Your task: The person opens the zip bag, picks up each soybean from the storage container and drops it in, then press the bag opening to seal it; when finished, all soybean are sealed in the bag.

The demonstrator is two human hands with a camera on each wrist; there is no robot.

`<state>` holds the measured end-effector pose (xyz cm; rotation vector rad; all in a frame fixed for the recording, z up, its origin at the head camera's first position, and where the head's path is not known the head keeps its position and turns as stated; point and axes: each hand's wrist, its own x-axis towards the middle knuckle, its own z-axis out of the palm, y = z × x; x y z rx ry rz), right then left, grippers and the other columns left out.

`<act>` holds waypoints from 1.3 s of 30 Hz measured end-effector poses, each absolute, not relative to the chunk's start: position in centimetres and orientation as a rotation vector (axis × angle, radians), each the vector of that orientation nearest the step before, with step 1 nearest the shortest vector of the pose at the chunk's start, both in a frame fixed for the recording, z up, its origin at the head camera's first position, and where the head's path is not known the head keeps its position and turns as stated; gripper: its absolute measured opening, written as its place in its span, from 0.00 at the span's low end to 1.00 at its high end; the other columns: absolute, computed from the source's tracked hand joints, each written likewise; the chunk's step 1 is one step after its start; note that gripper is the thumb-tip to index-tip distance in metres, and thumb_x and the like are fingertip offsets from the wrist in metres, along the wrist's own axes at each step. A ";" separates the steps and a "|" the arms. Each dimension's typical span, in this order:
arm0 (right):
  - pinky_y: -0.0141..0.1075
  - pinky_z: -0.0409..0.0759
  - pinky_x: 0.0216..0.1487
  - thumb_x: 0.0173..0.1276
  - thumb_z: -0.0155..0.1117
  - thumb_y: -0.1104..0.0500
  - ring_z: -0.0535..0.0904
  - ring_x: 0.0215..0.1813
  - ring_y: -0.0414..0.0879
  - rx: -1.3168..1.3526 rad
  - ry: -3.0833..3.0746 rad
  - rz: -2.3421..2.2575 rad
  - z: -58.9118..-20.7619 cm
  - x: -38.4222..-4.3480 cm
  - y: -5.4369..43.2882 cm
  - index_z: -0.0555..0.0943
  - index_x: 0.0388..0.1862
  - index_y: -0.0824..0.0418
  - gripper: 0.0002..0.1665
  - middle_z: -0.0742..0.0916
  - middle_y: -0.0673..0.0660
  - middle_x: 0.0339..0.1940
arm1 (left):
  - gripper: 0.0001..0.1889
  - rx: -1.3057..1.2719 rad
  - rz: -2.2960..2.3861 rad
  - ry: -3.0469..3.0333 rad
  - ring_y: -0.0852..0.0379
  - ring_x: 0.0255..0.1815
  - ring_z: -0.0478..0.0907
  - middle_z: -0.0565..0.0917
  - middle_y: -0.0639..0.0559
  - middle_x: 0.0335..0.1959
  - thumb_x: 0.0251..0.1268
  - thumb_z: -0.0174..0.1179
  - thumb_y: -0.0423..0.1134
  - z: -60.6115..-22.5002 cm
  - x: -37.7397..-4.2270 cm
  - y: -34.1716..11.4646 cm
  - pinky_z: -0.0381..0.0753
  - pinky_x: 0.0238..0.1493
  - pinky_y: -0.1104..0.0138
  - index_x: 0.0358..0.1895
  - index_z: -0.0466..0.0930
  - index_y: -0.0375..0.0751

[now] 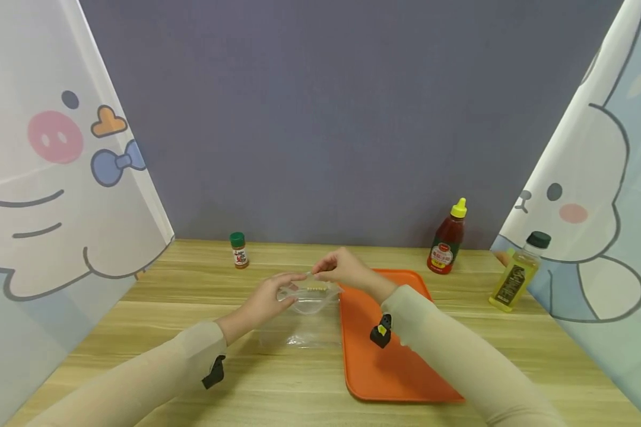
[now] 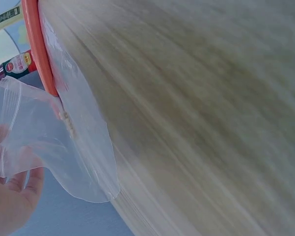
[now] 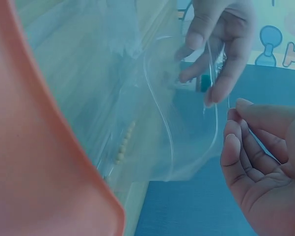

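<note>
Bag (image 1: 310,307) just left of the tray (image 1: 371,373), mouth crosswise to the tray's edge.
My right hand (image 1: 342,267), arm slanting over the tray, pinches the bag's rim; my left hand (image 1: 267,299), farther left of the tray, spreads at the mouth; whether it grips, I cannot tell.

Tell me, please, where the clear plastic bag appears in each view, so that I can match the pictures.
Head: the clear plastic bag is just below the picture's centre, at the left side of the orange tray.
Left wrist: in the left part, its ridged edge nearest the left border.
Right wrist: across the middle and upper left.
Shared landmark: the tray, right of centre, upper left and left, in that order.
</note>
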<state>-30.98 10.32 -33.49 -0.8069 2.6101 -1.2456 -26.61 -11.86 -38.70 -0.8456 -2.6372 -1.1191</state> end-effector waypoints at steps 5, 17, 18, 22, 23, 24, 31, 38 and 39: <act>0.34 0.85 0.43 0.63 0.69 0.63 0.85 0.39 0.42 -0.800 2.617 -1.242 -33.5 -30.9 10.1 0.87 0.40 0.63 0.08 0.90 0.54 0.37 | 0.27 -0.844 -1.152 -2.628 0.45 0.52 0.81 0.76 0.41 0.63 0.59 0.64 0.26 -38.7 -26.7 -11.9 0.84 0.50 0.54 0.64 0.74 0.42; 0.35 0.84 0.42 0.63 0.68 0.62 0.84 0.39 0.43 -0.772 2.665 -1.244 -34.0 -30.9 13.2 0.87 0.40 0.62 0.07 0.89 0.55 0.38 | 0.25 -0.860 -1.160 -2.612 0.46 0.51 0.81 0.77 0.42 0.63 0.60 0.63 0.26 -38.8 -26.7 -12.0 0.85 0.49 0.60 0.62 0.75 0.37; 0.36 0.84 0.43 0.63 0.68 0.62 0.84 0.39 0.43 -0.769 2.656 -1.247 -34.0 -30.8 13.7 0.87 0.40 0.64 0.08 0.89 0.56 0.38 | 0.25 -0.862 -1.157 -2.610 0.46 0.51 0.81 0.77 0.42 0.63 0.59 0.63 0.26 -38.8 -26.7 -12.0 0.85 0.49 0.60 0.62 0.75 0.37; 0.37 0.84 0.45 0.63 0.68 0.62 0.84 0.41 0.44 -0.757 2.647 -1.230 -34.4 -30.4 15.5 0.86 0.40 0.64 0.08 0.89 0.56 0.38 | 0.26 -0.856 -1.148 -2.615 0.47 0.51 0.81 0.77 0.42 0.63 0.59 0.64 0.26 -38.9 -26.7 -12.1 0.85 0.49 0.61 0.62 0.75 0.38; 0.38 0.84 0.46 0.63 0.68 0.62 0.84 0.42 0.45 -0.755 2.644 -1.228 -34.5 -30.3 16.0 0.86 0.40 0.64 0.08 0.89 0.56 0.38 | 0.26 -0.852 -1.151 -2.617 0.47 0.51 0.81 0.77 0.43 0.63 0.59 0.64 0.26 -39.0 -26.7 -12.1 0.85 0.49 0.62 0.62 0.75 0.38; 0.38 0.84 0.46 0.64 0.67 0.63 0.84 0.42 0.45 -0.756 2.646 -1.221 -34.7 -30.3 16.5 0.86 0.40 0.64 0.08 0.89 0.56 0.38 | 0.26 -0.851 -1.154 -2.617 0.47 0.51 0.81 0.77 0.43 0.63 0.59 0.64 0.26 -39.1 -26.7 -12.1 0.85 0.49 0.62 0.62 0.75 0.38; 0.40 0.85 0.46 0.64 0.66 0.63 0.84 0.42 0.46 -0.715 2.666 -1.130 -36.2 -30.4 19.5 0.85 0.40 0.68 0.09 0.89 0.56 0.38 | 0.26 -0.840 -1.168 -2.630 0.47 0.51 0.81 0.77 0.43 0.62 0.59 0.64 0.26 -39.1 -26.6 -12.0 0.85 0.48 0.63 0.63 0.74 0.39; 0.38 0.84 0.39 0.62 0.68 0.65 0.84 0.37 0.48 -0.697 2.684 -1.064 -37.3 -30.0 21.6 0.85 0.38 0.69 0.08 0.89 0.58 0.34 | 0.26 -0.839 -1.169 -2.627 0.47 0.52 0.81 0.77 0.43 0.62 0.59 0.64 0.26 -39.0 -26.6 -11.8 0.85 0.48 0.61 0.63 0.75 0.40; 0.37 0.83 0.37 0.61 0.69 0.65 0.84 0.35 0.48 -0.691 2.685 -1.060 -37.5 -30.0 21.8 0.85 0.37 0.69 0.07 0.89 0.57 0.33 | 0.26 -0.836 -1.166 -2.627 0.47 0.51 0.81 0.77 0.43 0.62 0.59 0.64 0.26 -39.0 -26.6 -11.8 0.85 0.48 0.61 0.62 0.75 0.40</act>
